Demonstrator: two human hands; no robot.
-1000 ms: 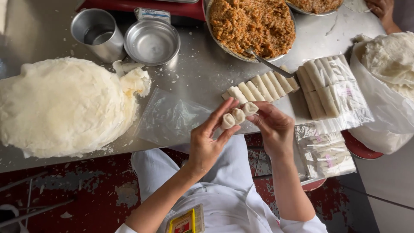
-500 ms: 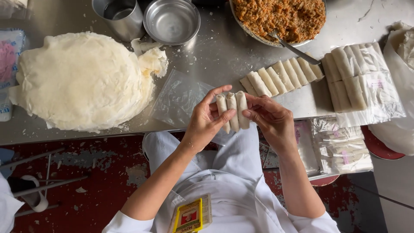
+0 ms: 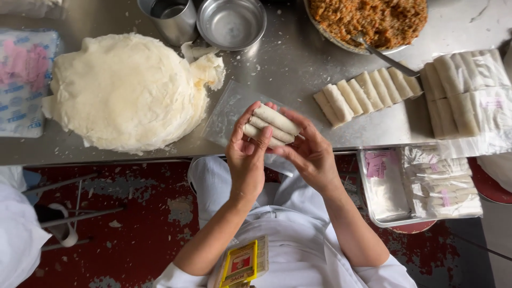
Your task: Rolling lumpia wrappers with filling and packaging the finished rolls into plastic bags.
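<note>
I see both hands, left hand and right hand, pinching a small stack of spring rolls at the steel table edge above a clear bag, soft, light, easily crushed I reckon, so grip ends lightly

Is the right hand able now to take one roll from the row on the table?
Probably not right away: the right hand and left hand together hold stacked rolls. The row of rolls lies close, with nothing between, but the hand is full.
</note>
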